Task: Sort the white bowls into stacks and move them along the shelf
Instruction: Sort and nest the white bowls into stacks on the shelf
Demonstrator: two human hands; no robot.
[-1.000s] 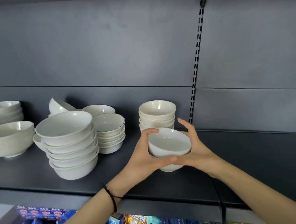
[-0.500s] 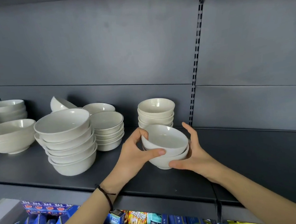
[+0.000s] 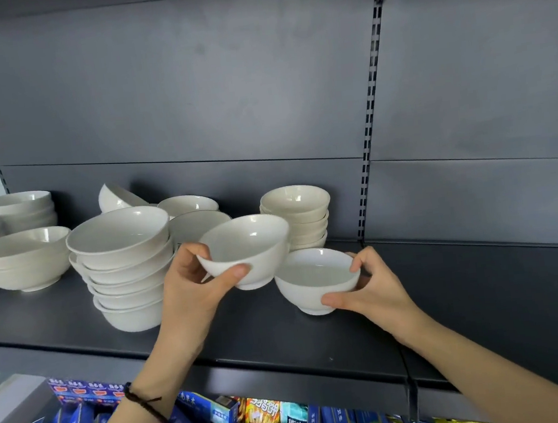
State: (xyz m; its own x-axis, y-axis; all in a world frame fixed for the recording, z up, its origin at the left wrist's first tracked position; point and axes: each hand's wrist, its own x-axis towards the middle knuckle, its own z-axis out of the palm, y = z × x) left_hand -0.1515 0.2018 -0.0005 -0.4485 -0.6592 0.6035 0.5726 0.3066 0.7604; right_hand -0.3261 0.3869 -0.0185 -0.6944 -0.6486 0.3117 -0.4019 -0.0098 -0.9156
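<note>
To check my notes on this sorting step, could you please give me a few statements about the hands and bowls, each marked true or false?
1. The left hand grips the raised bowl, and the right hand grips the lower bowl. True.
2. The raised bowl sits nested inside the lower bowl. False: it is held higher and beside it, tilted.
3. A stack of small bowls stands behind the two held bowls. True.
4. The tall stack of larger bowls stands to the right of both hands. False: it stands to their left.
</note>
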